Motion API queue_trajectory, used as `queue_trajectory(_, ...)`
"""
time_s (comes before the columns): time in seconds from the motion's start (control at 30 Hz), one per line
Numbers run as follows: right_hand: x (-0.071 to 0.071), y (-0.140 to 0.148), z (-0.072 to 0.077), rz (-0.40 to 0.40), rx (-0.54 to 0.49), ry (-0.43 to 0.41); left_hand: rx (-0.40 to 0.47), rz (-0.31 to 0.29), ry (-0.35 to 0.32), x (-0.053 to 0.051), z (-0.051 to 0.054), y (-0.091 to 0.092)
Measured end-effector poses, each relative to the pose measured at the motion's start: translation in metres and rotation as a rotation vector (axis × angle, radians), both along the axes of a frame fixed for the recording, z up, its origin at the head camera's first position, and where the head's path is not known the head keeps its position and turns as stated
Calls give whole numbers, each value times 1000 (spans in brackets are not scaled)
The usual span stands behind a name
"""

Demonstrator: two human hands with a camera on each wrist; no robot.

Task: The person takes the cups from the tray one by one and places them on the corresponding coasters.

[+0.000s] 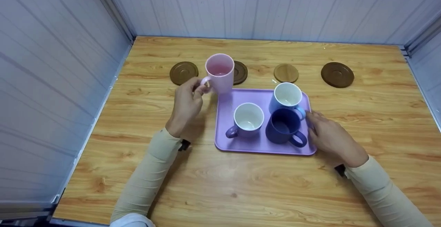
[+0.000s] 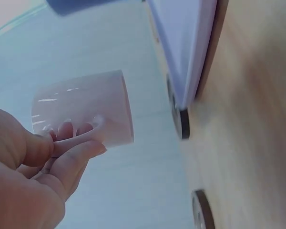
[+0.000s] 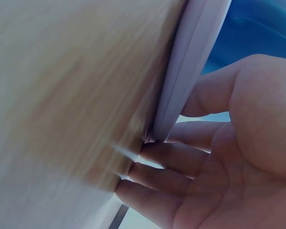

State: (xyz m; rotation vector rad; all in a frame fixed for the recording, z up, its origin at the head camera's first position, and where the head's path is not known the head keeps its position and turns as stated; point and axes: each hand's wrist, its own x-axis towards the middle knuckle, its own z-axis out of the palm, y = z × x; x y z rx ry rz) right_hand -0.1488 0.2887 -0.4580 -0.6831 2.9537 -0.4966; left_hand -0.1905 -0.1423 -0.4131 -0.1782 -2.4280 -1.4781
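My left hand [image 1: 187, 104] pinches the handle of a pink mug [image 1: 222, 82], which is raised above the far left corner of a purple tray [image 1: 241, 147]. In the left wrist view the thumb and fingers [image 2: 69, 160] close round that handle. Three mugs stand on the tray: a white-lined one with a purple handle [image 1: 248, 118], a light blue one [image 1: 280, 103] and a dark blue one [image 1: 282, 127]. My right hand [image 1: 329, 135] holds the tray's right edge, the thumb at the rim and the other fingers down by the table; some fingertip contact is hidden.
Behind the tray, a row of coasters lies on the wooden table [image 1: 234, 192]: brown ones at left [image 1: 184, 72], behind the pink mug [image 1: 240, 72] and at right [image 1: 337, 74], plus a lighter one [image 1: 286, 73]. Pale panel walls [image 1: 213, 10] border the back and sides.
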Motion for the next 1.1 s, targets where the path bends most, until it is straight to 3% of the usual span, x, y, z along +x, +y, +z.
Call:
queue_trajectory(0.33,0,0,1,-4,7,-33,44,137,67,-7,11,-30)
queue_trajectory(0.6,-1,3,1,0,7,-10,0,241,21,-22,17,-44)
queue_trajectory(0.93,-2,2,0,19,4,13,15,356,30,-41,9,-57)
queue_trajectory(1.1,-1,0,0,4,9,-23,10,410,21,-49,-2,-63)
